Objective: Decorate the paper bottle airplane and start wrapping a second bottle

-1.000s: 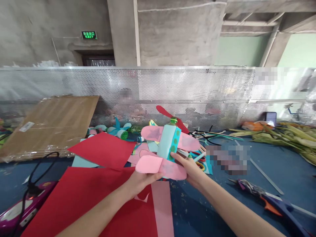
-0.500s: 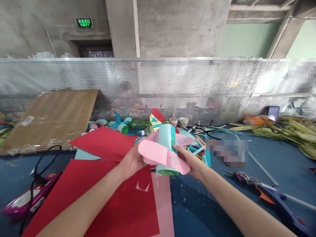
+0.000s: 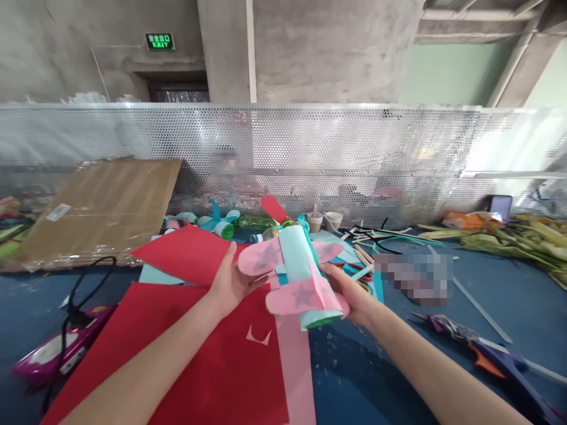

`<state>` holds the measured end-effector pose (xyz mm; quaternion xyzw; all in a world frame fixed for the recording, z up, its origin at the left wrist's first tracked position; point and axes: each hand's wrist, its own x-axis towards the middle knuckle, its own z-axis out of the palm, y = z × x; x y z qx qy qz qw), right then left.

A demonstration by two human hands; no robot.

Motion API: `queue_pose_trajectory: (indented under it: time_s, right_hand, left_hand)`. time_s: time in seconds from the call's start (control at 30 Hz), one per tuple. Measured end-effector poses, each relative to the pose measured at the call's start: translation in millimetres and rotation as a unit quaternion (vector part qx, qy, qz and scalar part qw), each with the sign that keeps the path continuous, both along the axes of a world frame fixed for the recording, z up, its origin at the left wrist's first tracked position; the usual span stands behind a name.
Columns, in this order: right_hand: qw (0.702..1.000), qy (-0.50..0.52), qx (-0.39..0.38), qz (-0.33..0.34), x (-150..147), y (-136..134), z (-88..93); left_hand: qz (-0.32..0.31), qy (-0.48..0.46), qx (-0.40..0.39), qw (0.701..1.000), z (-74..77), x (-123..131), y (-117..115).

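I hold a craft airplane [image 3: 296, 273] above the blue table [image 3: 465, 330]. It is a bottle wrapped in light blue paper, with pink paper wings bearing star shapes and a red propeller [image 3: 273, 208] at its far end. My left hand [image 3: 231, 280] grips it from the left under the front pink wing. On the right, my right hand [image 3: 352, 293] holds the body near the rear wing. The plane's top now faces me, tilted.
Red paper sheets [image 3: 190, 354] and a pink strip [image 3: 296, 366] lie below my hands. A purple glue gun [image 3: 57, 348] with a black cord sits at left, another glue gun [image 3: 482, 354] at right. Cardboard [image 3: 97, 206] leans on a perforated metal screen [image 3: 354, 159]. Scraps, bottles and green leaves [image 3: 522, 242] lie beyond.
I have turned the airplane in both hands, from nose-up to lying flatter with the wings' starred faces toward me. My left hand shifted to the front wing.
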<state>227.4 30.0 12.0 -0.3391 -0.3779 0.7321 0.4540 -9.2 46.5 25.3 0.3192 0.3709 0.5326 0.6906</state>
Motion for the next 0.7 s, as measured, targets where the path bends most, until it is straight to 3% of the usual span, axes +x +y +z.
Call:
queue_pose_trajectory:
  time_s: [0.23, 0.4, 0.53, 0.63, 0.7]
  right_hand:
    - [0.995, -0.058, 0.04, 0.067, 11.1, -5.4, 3.0]
    - [0.992, -0.088, 0.042, 0.082, 12.9, -5.5, 0.4]
    - [0.995, -0.08, 0.06, 0.027, 7.4, 0.8, -2.3]
    - [0.993, -0.074, 0.076, -0.046, 6.1, 10.6, -4.6]
    - [0.98, -0.087, 0.111, -0.139, 8.2, 15.2, -4.3]
  left_hand:
    - [-0.127, 0.041, 0.057, 0.989, 5.3, -7.3, -4.9]
    - [-0.155, 0.065, 0.081, 0.982, 5.4, -6.4, -9.3]
    - [-0.172, 0.063, 0.037, 0.982, 2.6, -6.8, -5.9]
    - [-0.122, 0.076, 0.007, 0.99, 0.4, -6.4, -1.1]
    - [-0.088, 0.073, -0.014, 0.993, 0.7, -5.5, 0.7]
